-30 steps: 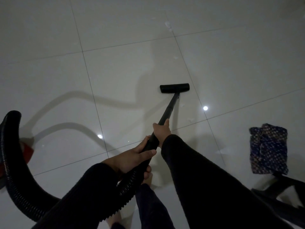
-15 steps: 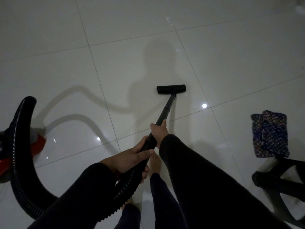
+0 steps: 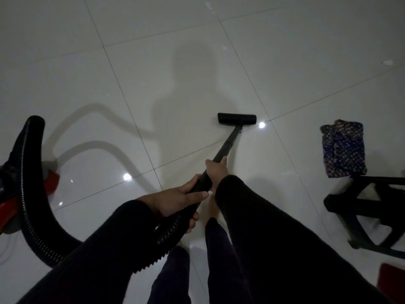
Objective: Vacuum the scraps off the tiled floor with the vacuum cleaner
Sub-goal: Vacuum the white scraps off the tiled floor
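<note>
The black floor nozzle (image 3: 237,118) lies flat on the glossy white tiled floor (image 3: 153,62), ahead and slightly right of me. Its black wand (image 3: 229,143) slopes back to my hands. My right hand (image 3: 215,167) grips the wand higher up. My left hand (image 3: 175,200) holds the lower end where the ribbed black hose (image 3: 28,194) joins. That hose loops left to the red and black vacuum body (image 3: 8,207). Small pale scraps (image 3: 388,62) lie far right, and more scraps (image 3: 209,6) near the top edge.
A folded dark patterned cloth (image 3: 343,148) lies on the floor at the right. A black stool frame (image 3: 368,213) lies just below it. A red item (image 3: 392,279) shows at the bottom right corner. My bare foot (image 3: 212,207) stands between my arms.
The nozzle has slid back and right across a tile joint. The vacuum body and hose have come further into view at the left. Both hands keep their grip.
</note>
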